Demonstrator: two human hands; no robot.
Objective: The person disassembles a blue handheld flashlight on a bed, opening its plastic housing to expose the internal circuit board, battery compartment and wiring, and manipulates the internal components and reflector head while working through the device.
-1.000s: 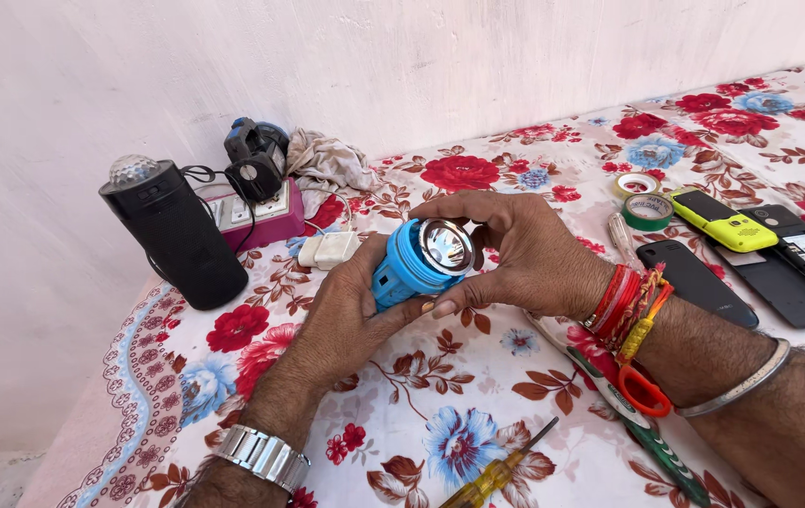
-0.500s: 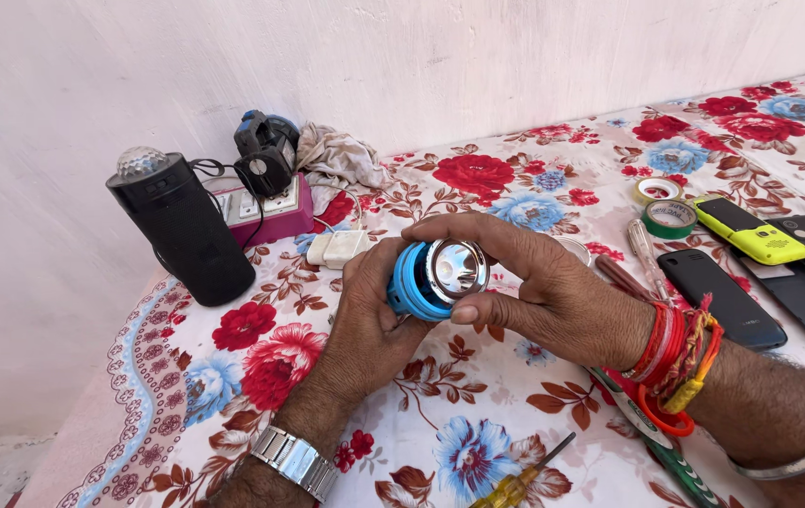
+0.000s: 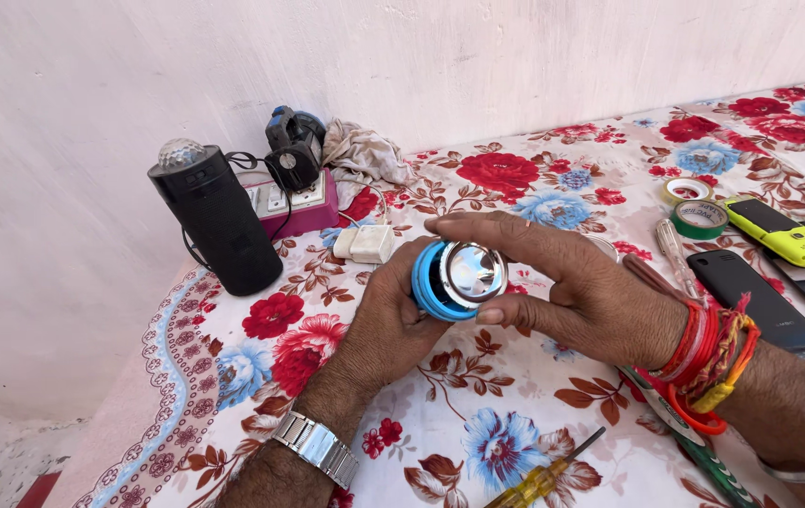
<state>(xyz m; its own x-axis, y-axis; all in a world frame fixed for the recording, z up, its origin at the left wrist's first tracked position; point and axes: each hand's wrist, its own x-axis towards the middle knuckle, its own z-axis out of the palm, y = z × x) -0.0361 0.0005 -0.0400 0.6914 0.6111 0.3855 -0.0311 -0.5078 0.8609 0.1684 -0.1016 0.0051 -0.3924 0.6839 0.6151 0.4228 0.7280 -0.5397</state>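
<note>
My left hand (image 3: 386, 320) cups a small blue round torch head (image 3: 433, 284) from below and behind. Its shiny silver reflector (image 3: 471, 273) faces the camera. My right hand (image 3: 579, 287) grips the front rim of the same piece, fingers across the top and thumb under it. A metal watch sits on my left wrist and red and orange bangles on my right wrist. Both hands hover just above the floral cloth (image 3: 478, 423).
A black cylindrical speaker (image 3: 217, 221) stands at the left by a pink power strip (image 3: 294, 202) and a white charger (image 3: 365, 244). Tape rolls (image 3: 699, 218), a yellow phone (image 3: 783, 233), black phones (image 3: 750, 296) and a yellow-handled screwdriver (image 3: 539, 482) lie about.
The blue piece has turned so that its reflector faces me more. Both hands and the piece sit slightly lower and further right in view.
</note>
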